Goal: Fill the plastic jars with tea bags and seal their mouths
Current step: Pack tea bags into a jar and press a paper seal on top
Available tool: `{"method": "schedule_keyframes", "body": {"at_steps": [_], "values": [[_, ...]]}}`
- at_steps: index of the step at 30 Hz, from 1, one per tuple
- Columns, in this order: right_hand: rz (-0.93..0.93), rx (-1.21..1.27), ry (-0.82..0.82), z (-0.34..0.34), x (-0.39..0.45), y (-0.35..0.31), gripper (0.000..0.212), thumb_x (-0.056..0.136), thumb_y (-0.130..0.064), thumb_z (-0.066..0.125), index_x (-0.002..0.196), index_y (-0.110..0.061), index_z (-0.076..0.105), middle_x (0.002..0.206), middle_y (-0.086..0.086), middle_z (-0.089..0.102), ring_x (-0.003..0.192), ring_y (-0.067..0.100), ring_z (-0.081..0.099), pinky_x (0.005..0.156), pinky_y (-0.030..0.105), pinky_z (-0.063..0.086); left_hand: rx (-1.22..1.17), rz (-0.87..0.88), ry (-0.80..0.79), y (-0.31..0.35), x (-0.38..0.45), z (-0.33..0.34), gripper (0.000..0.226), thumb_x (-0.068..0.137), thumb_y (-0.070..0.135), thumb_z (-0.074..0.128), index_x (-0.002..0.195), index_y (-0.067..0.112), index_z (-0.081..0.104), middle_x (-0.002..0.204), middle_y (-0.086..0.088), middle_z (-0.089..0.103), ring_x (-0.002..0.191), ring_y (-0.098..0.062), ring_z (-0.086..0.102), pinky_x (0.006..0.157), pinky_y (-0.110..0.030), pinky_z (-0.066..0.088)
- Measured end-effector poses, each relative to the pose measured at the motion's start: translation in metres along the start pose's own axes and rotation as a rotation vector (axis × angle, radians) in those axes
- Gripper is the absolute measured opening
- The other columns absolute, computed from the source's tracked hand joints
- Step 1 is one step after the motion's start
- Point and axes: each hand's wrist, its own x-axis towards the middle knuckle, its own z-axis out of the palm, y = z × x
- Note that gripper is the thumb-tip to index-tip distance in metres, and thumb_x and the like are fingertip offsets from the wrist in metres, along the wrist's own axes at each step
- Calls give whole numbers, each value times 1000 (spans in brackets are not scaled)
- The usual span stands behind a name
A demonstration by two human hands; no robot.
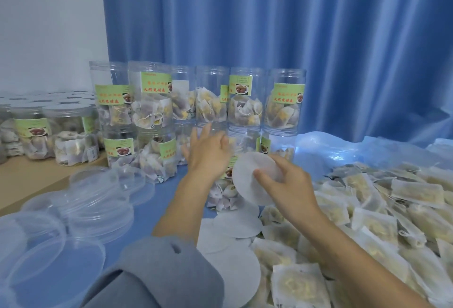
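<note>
- At nine o'clock, lidded jars (36, 133) are standing in a cluster on a wooden ledge (29, 180).
- At eight o'clock, clear lids (81, 209) are lying overlapped on the blue surface (166, 204).
- At eleven to twelve o'clock, open plastic jars (152, 97), part-filled with tea bags, are standing stacked in two tiers before the blue curtain (269, 13).
- My left hand (208, 153) is reaching toward the lower tier, its grip spread and holding nothing; I cannot tell whether the fingertips are touching a jar.
- My right hand (286, 185) is pinching a round white seal (247, 180) between thumb and fingers, tilted, just before a filled jar (220, 195).
- At six o'clock, more white seals (235, 224) are lying flat below my hands.
- At three to five o'clock, loose tea bags (380, 209) are lying heaped.
</note>
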Motion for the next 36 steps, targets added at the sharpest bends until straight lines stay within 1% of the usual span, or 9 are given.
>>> {"method": "schedule_keyframes", "body": {"at_steps": [2,5,9,15,20,24,29,33,36], "values": [[10,26,-17,2,4,2,34,86,-27,63,120,-26,62,101,-11,61,92,10,52,74,12,32,-71,-76,15,-8,-2,7,49,101,38,29,148,23,25,160,2,4,147,-22,0,118,-47,6],[13,79,-28,6,8,0,35,85,-27,64,120,-26,62,105,-12,62,95,8,54,79,17,38,-329,-178,83,-15,-15,18,63,98,47,33,151,19,14,160,-3,5,147,-20,6,116,-40,10],[-31,120,-58,17,8,-6,26,85,-21,65,110,-26,65,86,-26,58,79,-10,55,68,1,39,-469,-323,111,-12,-20,13,74,93,50,45,151,15,16,155,-11,22,142,-26,23,110,-38,23],[-130,86,-140,37,7,-33,26,87,-19,65,112,-25,64,87,-21,58,85,4,52,68,-1,35,-202,-385,-13,-11,-13,-34,42,94,27,43,128,1,44,132,-23,45,116,-38,48,86,-37,42],[-156,115,-165,61,3,-63,30,88,-21,63,118,-24,62,95,-12,57,91,9,49,67,13,29,221,-411,-29,-52,-20,-89,9,87,11,51,83,3,51,121,-23,54,109,-37,53,76,-34,43],[-179,120,-216,81,-6,-79,31,88,-23,62,119,-24,62,106,-1,65,92,14,51,68,16,29,545,-585,-83,-109,-34,-110,38,89,14,45,125,4,49,133,-19,46,122,-37,45,100,-44,42],[-186,108,-259,92,-15,-84,31,87,-22,63,118,-25,63,111,-2,67,91,10,50,68,14,28,559,-678,-232,-155,-42,-103,43,98,31,34,131,7,48,137,-15,47,129,-34,40,109,-42,31],[-170,100,-287,90,-17,-79,31,87,-21,62,118,-26,63,111,-4,66,92,7,50,70,13,30,325,-520,-3,-154,-48,-87,35,100,25,40,115,1,59,121,-20,60,115,-35,53,91,-35,42],[-133,95,-296,83,-16,-72,29,88,-22,61,117,-26,63,110,-5,66,97,11,53,74,17,34,76,-418,231,-146,-53,-74,16,92,17,55,95,9,69,107,-13,68,102,-30,60,77,-30,42]]}}
